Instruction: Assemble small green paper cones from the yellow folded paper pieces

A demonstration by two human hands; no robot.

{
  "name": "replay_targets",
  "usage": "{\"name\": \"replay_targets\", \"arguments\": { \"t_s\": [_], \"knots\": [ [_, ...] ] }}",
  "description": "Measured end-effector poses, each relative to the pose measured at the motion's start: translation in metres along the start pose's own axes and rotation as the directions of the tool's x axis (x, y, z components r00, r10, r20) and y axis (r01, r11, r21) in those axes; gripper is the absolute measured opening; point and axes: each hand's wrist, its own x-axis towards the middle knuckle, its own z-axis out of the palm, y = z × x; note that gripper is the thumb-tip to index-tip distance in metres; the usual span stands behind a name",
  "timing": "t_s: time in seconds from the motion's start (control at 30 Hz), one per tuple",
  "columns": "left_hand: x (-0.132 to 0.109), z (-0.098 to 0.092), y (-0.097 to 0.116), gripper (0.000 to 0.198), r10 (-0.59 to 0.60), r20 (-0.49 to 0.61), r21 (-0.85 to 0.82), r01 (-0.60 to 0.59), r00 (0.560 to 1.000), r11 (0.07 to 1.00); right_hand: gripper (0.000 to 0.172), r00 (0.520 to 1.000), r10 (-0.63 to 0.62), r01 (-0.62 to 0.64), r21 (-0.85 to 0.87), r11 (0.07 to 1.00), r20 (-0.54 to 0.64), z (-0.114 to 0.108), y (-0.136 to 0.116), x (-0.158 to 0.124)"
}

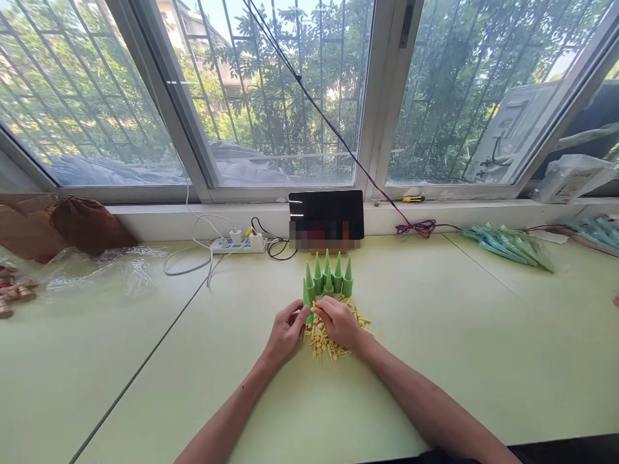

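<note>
Several green pointed cones [333, 276] stand upright in a cluster on the pale green table [435, 361]. In front of them lies a heap of small yellow pieces [325, 345]. My left hand [286, 332] pinches one green cone [308, 303] at the cluster's left front. My right hand [341, 322] rests on the yellow heap, fingers curled toward the same cone; what it holds is hidden.
A dark tablet [326, 216] leans against the window sill behind the cones. A white power strip [236, 243] with cables lies left of it. Teal packets [507, 245] lie at the right, a brown bag [87, 222] and clear plastic at the left.
</note>
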Motion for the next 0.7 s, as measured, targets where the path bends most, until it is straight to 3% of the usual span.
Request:
{"name": "replay_targets", "arguments": {
  "t_s": [0.27, 0.7],
  "knots": [
    [0.001, -0.002, -0.001, 0.039, -0.032, 0.033, -0.023, 0.033, 0.999, 0.999, 0.032, 0.999, -0.043, 0.042, -0.079, 0.996, -0.014, -0.001, 0.0, 0.002],
    [0.0, -0.003, 0.016, 0.043, -0.101, 0.129, -0.136, 0.119, 0.986, 0.984, 0.024, 0.993, -0.11, 0.102, -0.177, 0.979, -0.031, -0.001, -0.015, 0.002]
  ]
}}
